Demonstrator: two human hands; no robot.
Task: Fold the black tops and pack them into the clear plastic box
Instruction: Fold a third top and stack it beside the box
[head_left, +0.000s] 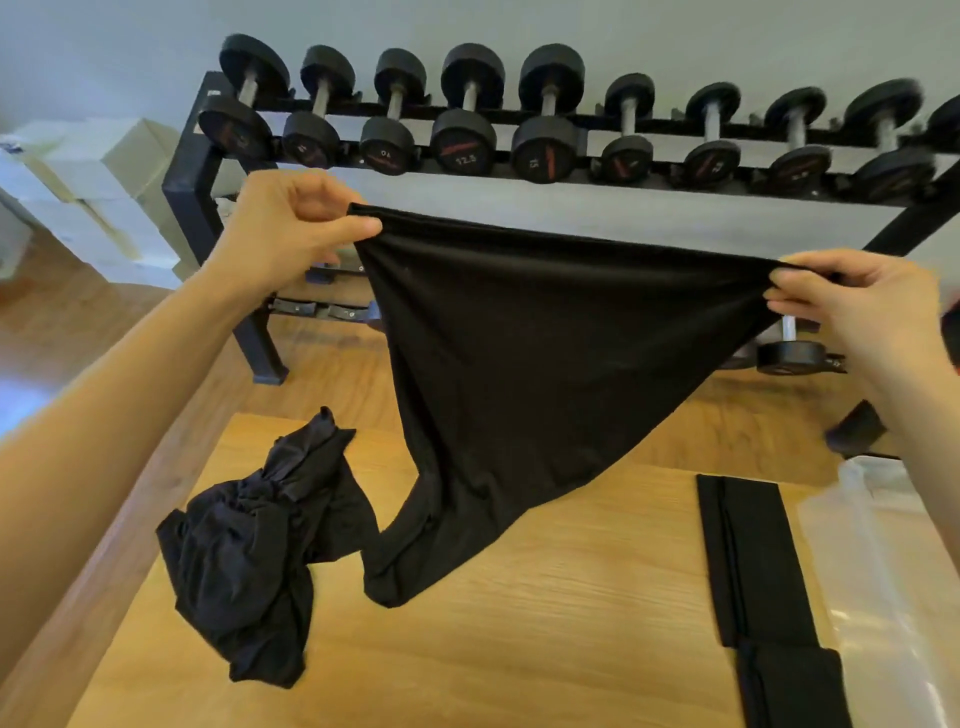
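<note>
I hold a black top (545, 353) stretched out in the air above the wooden table (545, 623). My left hand (280, 228) pinches its upper left corner, and my right hand (857, 312) pinches its upper right corner. The lower end of the top hangs down and touches the table. A crumpled black top (249, 551) lies on the table at the left. Folded black tops (753, 561) lie in a narrow strip at the right, with another folded piece (789, 686) below. The clear plastic box (893, 571) stands at the table's right edge.
A black rack (197, 171) with several dumbbells (462, 140) stands behind the table. More dumbbells (789, 353) sit on its lower level. Pale cardboard boxes (98, 182) are stacked on the wooden floor at the far left.
</note>
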